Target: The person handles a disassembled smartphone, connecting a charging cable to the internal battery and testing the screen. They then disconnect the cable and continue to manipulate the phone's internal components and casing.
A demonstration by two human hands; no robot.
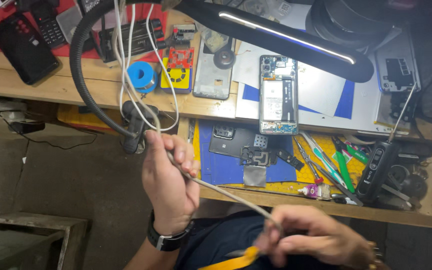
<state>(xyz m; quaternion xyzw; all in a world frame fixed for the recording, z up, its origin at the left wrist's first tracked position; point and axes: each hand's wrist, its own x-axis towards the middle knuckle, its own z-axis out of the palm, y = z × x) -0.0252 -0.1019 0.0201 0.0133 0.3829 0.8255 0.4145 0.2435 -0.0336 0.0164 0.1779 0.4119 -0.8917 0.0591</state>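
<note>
Grey cable [216, 187] pinched in both grips: left hand [168, 187] closed off the surface's front edge, right hand [311, 237] closed, blurred.

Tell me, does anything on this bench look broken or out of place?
Yes. The phone lying mid-bench has its back off, its insides bare. Loose phone parts are scattered on the blue mat below it. The left hand and right hand hold a grey cable that looks worn and grubby.
</note>
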